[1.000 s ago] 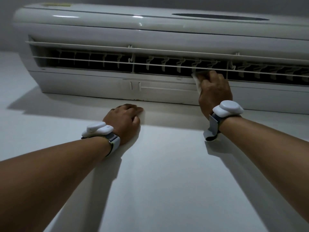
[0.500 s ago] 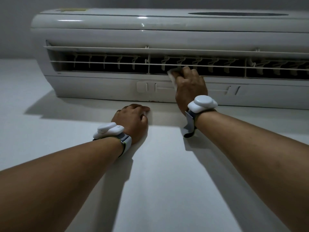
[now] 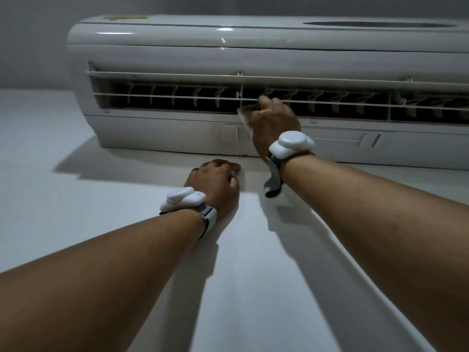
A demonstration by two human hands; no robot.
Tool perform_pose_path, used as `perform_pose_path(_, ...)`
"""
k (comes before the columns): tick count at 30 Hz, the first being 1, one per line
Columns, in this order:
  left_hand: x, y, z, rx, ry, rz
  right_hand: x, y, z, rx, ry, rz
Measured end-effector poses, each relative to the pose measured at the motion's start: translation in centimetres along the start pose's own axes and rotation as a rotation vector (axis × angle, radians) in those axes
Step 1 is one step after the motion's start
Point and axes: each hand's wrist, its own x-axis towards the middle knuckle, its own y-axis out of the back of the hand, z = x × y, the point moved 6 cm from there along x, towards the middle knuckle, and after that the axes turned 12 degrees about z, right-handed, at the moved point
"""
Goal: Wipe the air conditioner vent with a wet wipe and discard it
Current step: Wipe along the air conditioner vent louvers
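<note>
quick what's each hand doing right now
Left hand: fingers curled, holding nothing, rests against the wall.
Right hand: grips the wet wipe at the air conditioner vent.

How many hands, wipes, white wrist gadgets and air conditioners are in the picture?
Hands: 2, the left hand and the right hand
Wet wipe: 1, held in the right hand
Wrist gadgets: 2, the left wrist gadget and the right wrist gadget
Air conditioner: 1
Total: 6
</note>
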Motion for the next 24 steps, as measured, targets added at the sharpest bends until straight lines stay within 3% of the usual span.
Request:
perform_pose_path(7,0.0,0.1,0.1,0.003,0.005,0.009,0.1,0.1,-0.5,-0.016,0.104,-0.035)
perform_pose_path(17,-0.1,0.4,0.2,-0.001,0.001,-0.014,-1.8,1.8,4.8,-0.04,0.14,0.018)
perform_pose_path(24,-0.2,0.5,0.2,0.014,0.006,0.004,-3.2,3.0,9.3,0.038,0.067,0.04)
